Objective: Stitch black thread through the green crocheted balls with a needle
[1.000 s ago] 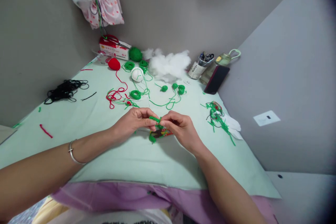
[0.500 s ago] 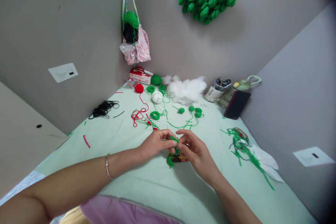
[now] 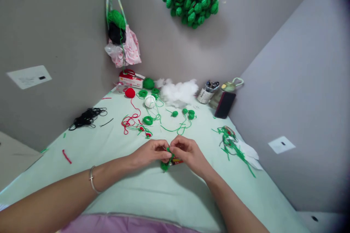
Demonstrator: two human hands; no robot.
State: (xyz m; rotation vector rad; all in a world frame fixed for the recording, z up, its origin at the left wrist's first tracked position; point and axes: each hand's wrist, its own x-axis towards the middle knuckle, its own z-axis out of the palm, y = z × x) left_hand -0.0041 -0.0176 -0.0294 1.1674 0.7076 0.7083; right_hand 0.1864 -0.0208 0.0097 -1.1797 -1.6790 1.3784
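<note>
Both hands meet over the near middle of the table. My left hand (image 3: pixel 153 152) pinches a small green crocheted piece (image 3: pixel 164 166) of yarn between thumb and fingers. My right hand (image 3: pixel 188 153) is closed at the upper end of the same piece, its fingertips touching it beside the left thumb. The piece's lower end hangs curled below the left fingers; its top is hidden by the fingers. Just behind it, partly covered, lies a small dark item with red and yellow marks (image 3: pixel 177 161), whose kind I cannot make out.
Beyond the hands lie a red yarn ball (image 3: pixel 129 93), a white ball (image 3: pixel 150 101), small green balls (image 3: pixel 174 114) and white stuffing (image 3: pixel 179 92). Black cord (image 3: pixel 88 118) sits left; green yarn scraps (image 3: pixel 231 142) and a leaning phone (image 3: pixel 225 105) stand right. Green crocheted pieces (image 3: pixel 191 2) hang above.
The view has turned to the right, so the surroundings sit further left. My right hand's fingers, spread before, have closed in against the green piece beside the left hand.
</note>
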